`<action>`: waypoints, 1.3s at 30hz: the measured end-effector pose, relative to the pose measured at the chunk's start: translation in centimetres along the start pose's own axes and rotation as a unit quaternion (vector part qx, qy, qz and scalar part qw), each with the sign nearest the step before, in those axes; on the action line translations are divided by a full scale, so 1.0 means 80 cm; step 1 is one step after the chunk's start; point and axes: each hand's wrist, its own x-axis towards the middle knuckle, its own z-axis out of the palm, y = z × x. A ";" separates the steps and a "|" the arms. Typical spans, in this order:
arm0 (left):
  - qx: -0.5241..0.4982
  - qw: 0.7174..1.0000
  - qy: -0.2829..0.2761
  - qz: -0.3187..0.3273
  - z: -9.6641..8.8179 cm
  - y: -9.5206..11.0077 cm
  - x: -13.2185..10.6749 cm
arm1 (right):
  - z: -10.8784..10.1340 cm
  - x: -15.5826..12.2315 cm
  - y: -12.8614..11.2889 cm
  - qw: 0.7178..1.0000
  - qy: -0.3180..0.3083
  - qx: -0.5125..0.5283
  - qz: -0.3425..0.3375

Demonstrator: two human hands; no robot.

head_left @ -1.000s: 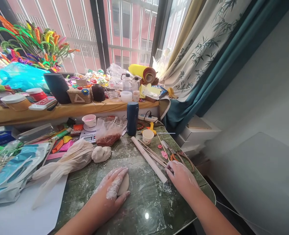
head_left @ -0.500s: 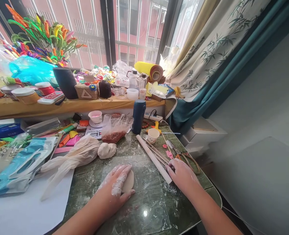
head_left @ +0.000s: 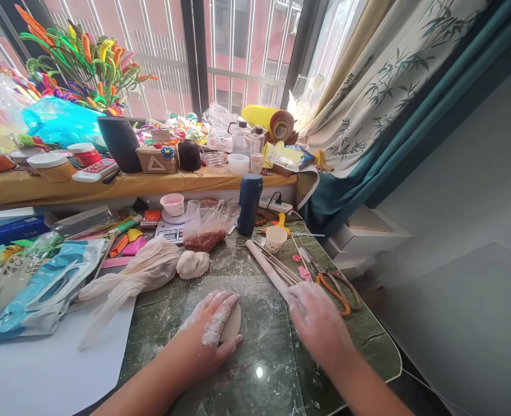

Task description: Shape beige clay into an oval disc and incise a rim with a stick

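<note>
A: Left hand (head_left: 210,341)?
B: Fingers flat and spread, palm down on the dough disc (head_left: 234,319). Resting on it, no grip. The disc lies on the worktop (head_left: 151,329).
A: Right hand (head_left: 318,326)?
B: Blurred, at 3 o'clock of the disc, over the near end of the rolling pin (head_left: 266,267). Can't tell if its fingers grip it. Dough ball (head_left: 192,264) is at 11 o'clock, scissors (head_left: 336,289) at 2.

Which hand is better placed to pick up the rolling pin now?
Right, probably: the right hand sits at the rolling pin's near end, while the left hand is pressed flat on the dough disc.
</note>
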 end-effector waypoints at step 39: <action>0.154 0.984 0.086 -0.030 0.047 0.011 0.006 | 0.063 -0.031 -0.076 0.986 -0.159 -0.038 0.008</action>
